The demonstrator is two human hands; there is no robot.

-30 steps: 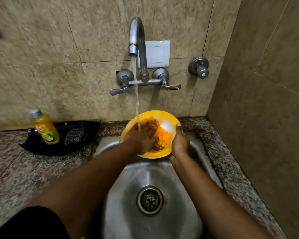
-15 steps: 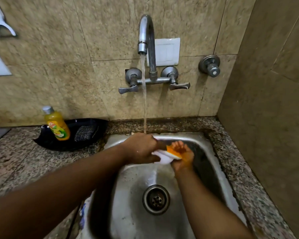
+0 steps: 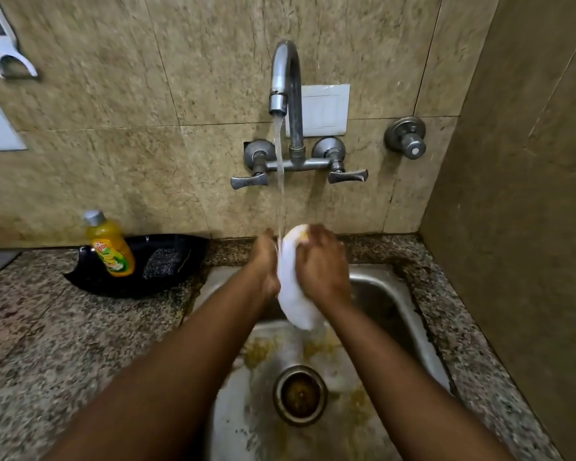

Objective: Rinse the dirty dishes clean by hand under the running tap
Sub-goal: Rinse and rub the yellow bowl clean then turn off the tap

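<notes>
Plate [image 3: 293,287] is tipped on edge over the sink [image 3: 396,294] under the tap [image 3: 285,81] stream, left hand [image 3: 263,261] gripping its rim, right hand [image 3: 320,264] rubbing its white underside, so next probably flip it and check the front.

Honestly not much to read here. The only thing with printing on it is the yellow dish soap bottle [image 3: 111,247] standing in the black tray [image 3: 120,287] on the bench, left of the sink. Its label has a red patch near the top with some light lettering and a green and yellow picture lower down, but it's too small and blurry to make out a single word or the brand. Nothing else in view carries any readable text, numbers or signs.
</notes>
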